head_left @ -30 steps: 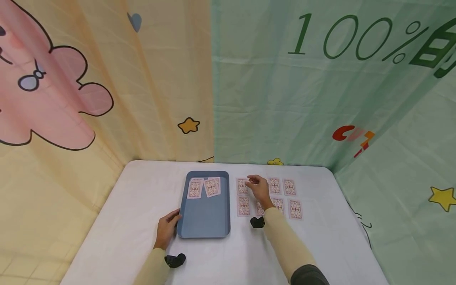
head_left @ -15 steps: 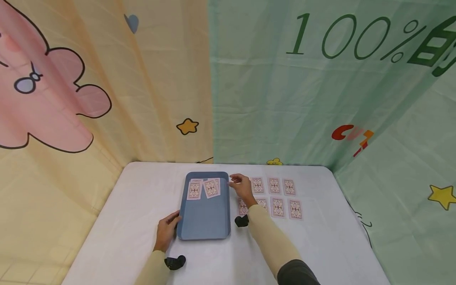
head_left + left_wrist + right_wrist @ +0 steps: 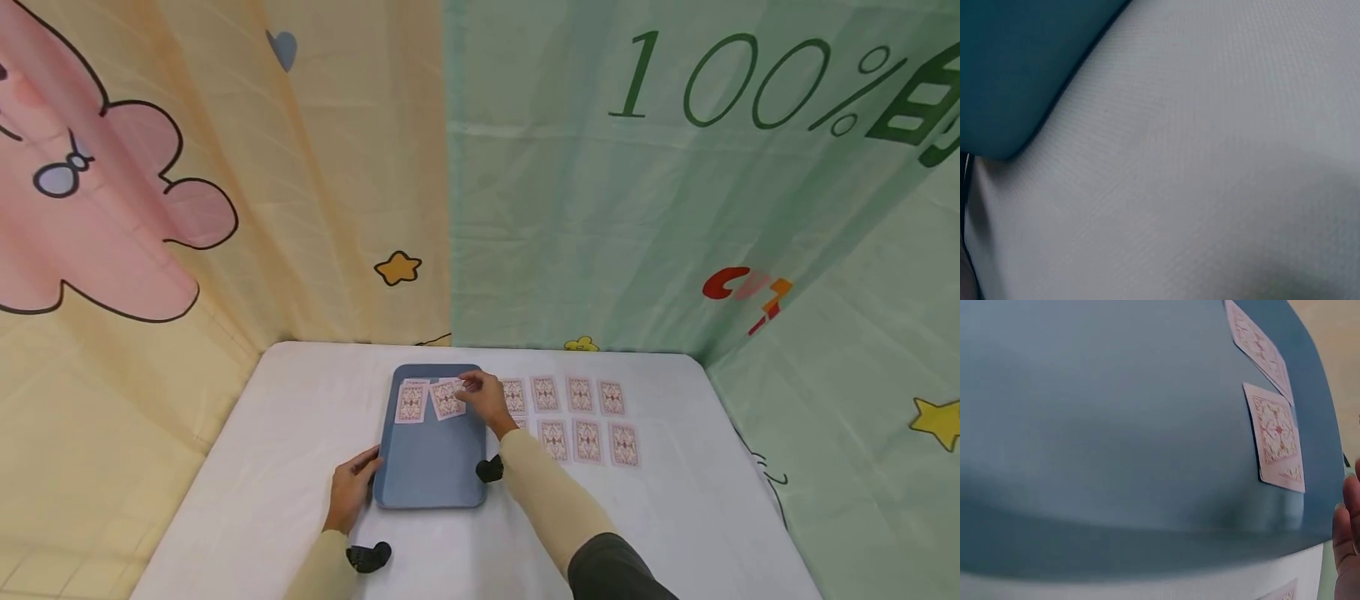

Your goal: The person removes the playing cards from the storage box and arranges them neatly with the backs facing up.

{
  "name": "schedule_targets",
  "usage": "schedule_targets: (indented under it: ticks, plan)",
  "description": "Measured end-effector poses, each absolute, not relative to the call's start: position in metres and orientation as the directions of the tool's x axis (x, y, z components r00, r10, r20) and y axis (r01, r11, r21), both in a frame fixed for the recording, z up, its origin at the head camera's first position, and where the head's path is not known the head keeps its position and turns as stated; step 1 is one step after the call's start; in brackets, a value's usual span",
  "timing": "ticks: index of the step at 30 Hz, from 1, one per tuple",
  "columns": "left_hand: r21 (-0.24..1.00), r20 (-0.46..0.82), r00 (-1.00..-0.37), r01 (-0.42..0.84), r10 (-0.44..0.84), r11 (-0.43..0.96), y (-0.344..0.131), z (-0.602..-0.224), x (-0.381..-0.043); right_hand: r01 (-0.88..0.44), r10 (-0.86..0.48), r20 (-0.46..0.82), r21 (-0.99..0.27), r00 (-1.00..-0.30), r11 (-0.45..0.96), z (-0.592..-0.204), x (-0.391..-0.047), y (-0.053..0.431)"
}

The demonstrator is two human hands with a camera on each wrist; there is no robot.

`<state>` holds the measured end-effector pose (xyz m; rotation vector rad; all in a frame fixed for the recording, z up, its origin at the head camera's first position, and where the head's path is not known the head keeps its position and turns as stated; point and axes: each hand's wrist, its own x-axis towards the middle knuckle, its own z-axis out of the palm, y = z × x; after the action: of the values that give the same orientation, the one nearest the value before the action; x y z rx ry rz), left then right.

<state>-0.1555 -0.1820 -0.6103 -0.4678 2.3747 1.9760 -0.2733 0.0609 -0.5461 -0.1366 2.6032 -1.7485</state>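
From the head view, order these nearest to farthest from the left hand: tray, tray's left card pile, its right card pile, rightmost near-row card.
1. Tray: directly beside the left hand.
2. Left card pile: tray's back left.
3. Right card pile: tray's back right.
4. Rightmost near-row card: on the table's right.

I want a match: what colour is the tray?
The tray is grey-blue, best seen in the head view.
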Motion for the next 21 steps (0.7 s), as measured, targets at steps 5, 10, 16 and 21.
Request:
schedule_targets:
  ticks: [5,10,16,21]
  plan:
    - [0.96,-0.205,-0.956,-0.238,-0.21,0.149,-0.183,-0.612,-0.155,-0.064,-0.101,0.024,-0.911,-0.995,0.408,-0.549,-0.276,0.048]
    - [0.958,-0.198,-0.956,-0.236,-0.217,0.163,-0.183,-0.611,-0.153,-0.064,-0.13,0.014,-0.919,-0.991,0.389,-0.547,-0.28,0.037]
    - [0.955,-0.195,-0.956,-0.236,-0.218,0.179,-0.182,-0.611,-0.152,-0.027,-0.131,-0.026,-0.923,-0.991,0.384,-0.549,-0.285,0.025]
    - [0.956,-0.195,-0.955,-0.236,-0.221,0.176,-0.182,-0.61,-0.151,-0.024,-0.127,-0.032,-0.907,-0.991,0.42,-0.557,-0.287,0.011]
